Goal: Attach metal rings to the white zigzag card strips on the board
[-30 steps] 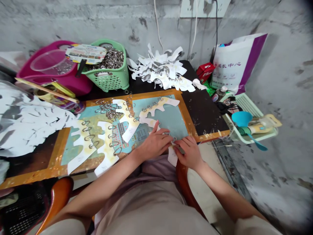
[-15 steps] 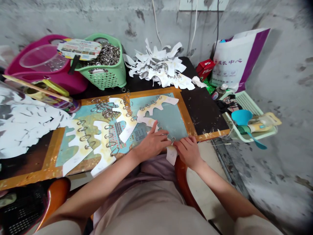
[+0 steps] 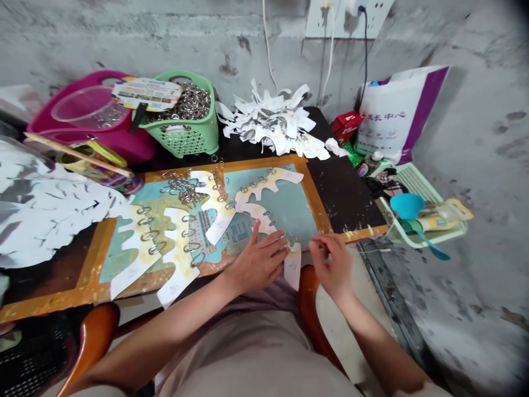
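Note:
My left hand (image 3: 260, 258) lies with fingers stretched out over a scalloped white paper strip (image 3: 292, 267) at the board's front edge. The strip's lower end hangs past the edge, and its middle is under my fingers. A metal ring (image 3: 291, 241) sits on the strip by my fingertips. Just right of it, my right hand (image 3: 334, 264) is raised, slightly blurred, apart from the strip, with fingers loosely curled and a gap at the thumb. Similar strips with rings along one side lie on the board: one at the left (image 3: 138, 248), another beside it (image 3: 178, 256), and more behind.
Loose metal rings (image 3: 182, 186) lie on the taped board (image 3: 285, 201). Behind stand a green basket of rings (image 3: 182, 138), a magenta basket (image 3: 136, 146) and a pile of white strips (image 3: 281, 121). White sheets (image 3: 53, 220) cover the left. A pale green tray (image 3: 433, 234) is at the right.
My right hand has let go of the strip and moved a little to the right, away from it. My left hand stays on the strip. The view has tilted slightly upward.

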`<move>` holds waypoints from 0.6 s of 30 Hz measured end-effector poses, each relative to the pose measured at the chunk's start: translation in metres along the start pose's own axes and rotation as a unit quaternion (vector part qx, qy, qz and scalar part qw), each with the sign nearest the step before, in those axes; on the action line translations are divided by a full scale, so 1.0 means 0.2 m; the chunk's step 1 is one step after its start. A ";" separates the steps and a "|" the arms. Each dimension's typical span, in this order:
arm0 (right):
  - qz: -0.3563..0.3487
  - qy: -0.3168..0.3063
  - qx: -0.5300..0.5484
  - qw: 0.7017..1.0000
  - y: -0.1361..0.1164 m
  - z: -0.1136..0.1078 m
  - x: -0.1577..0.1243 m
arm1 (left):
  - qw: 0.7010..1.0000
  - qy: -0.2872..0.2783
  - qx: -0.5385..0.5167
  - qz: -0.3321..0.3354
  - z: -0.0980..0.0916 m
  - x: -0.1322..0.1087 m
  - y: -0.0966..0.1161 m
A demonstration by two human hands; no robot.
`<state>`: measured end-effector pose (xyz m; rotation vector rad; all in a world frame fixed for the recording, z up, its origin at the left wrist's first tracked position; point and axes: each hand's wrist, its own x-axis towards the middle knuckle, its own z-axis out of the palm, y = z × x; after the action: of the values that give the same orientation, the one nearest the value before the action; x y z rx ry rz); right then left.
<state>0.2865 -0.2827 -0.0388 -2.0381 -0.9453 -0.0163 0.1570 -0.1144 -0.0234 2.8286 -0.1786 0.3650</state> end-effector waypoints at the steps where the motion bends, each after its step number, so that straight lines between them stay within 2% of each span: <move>1: 0.004 -0.014 -0.017 1.000 -0.02 0.02 0.00 | 1.000 0.004 0.001 -0.008 0.00 0.00 0.00; 5: 0.017 -0.084 -0.017 0.996 -0.07 0.09 0.01 | 0.997 0.037 -0.041 -0.056 -0.02 0.00 0.00; 9: 0.067 -0.120 0.121 0.983 -0.12 0.05 0.03 | 0.987 0.069 -0.081 -0.120 -0.08 0.05 -0.06; 14: 0.086 -0.151 0.240 0.955 -0.17 -0.04 0.13 | 0.988 -0.008 -0.146 -0.040 -0.20 0.15 -0.14; 18: 0.148 -0.209 0.367 0.894 -0.19 -0.07 0.17 | 0.968 -0.014 -0.250 -0.001 -0.29 0.18 -0.14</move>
<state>0.2914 -0.2587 0.0092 -1.4565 -0.7188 0.8505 0.1832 -0.0733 0.0324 2.3354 -0.2350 0.2383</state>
